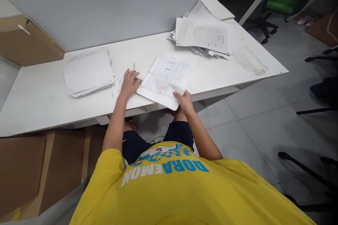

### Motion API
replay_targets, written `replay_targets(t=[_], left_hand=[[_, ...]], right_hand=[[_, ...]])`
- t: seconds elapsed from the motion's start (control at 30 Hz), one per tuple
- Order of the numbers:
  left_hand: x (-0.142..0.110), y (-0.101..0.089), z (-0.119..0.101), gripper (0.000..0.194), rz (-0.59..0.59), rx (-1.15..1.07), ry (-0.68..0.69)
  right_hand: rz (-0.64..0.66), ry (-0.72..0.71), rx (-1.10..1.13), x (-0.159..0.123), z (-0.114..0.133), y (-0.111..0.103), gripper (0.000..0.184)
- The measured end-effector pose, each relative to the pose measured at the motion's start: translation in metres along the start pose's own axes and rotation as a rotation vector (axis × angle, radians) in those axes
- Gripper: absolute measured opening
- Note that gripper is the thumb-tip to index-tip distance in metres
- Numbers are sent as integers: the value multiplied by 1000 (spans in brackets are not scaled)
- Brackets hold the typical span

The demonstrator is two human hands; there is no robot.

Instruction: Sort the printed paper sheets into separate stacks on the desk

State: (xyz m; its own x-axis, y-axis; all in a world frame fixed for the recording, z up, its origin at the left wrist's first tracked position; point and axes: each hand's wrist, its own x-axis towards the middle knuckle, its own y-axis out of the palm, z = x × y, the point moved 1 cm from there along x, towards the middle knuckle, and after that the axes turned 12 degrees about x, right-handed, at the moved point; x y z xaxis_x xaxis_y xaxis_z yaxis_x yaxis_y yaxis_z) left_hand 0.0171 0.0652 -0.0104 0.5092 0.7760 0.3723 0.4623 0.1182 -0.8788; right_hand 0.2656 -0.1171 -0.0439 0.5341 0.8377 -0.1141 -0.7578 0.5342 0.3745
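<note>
On the white desk (211, 79): printed sheet (166, 77) between tidy stack (87, 72) and messy pile (203, 37); looks partway
Right hand (185, 102) pinches its near corner; left hand (129, 83) half-curled beside it, can't tell if gripping; tidy stack maybe done, messy pile maybe remaining

On a long white desk (211, 79), the right hand (185, 102) pinches the near right corner of a white paper sheet printed with a grid (165, 79), thumb on top; that corner overhangs the desk's near edge. The left hand (129, 82) is just left of the sheet, its fingers loosely bent by a small dark object (137, 80); whether it grips this is unclear. Farther left lies a stack of blank-topped white paper (88, 74); far right, an untidy pile of printed white paper (203, 38).
</note>
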Motion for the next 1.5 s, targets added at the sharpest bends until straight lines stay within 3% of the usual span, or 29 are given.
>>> replay_targets(t=[0.23, 0.47, 0.7, 1.23, 1.5], left_hand=[[-9, -9, -6, 52, 44, -32, 88], [-11, -15, -13, 55, 95, -36, 93], [-13, -12, -13, 51, 88, -55, 46], [-15, -6, -15, 46, 137, 168, 117], [-18, -5, -19, 46, 114, 86, 119]], right_hand=[[-4, -7, -44, 2, 1, 1, 38], [-24, -28, -36, 3, -2, -1, 38], [-31, -37, -39, 1, -2, -1, 39], [-71, -52, -34, -2, -6, 1, 41], [-101, -40, -57, 1, -9, 1, 40]])
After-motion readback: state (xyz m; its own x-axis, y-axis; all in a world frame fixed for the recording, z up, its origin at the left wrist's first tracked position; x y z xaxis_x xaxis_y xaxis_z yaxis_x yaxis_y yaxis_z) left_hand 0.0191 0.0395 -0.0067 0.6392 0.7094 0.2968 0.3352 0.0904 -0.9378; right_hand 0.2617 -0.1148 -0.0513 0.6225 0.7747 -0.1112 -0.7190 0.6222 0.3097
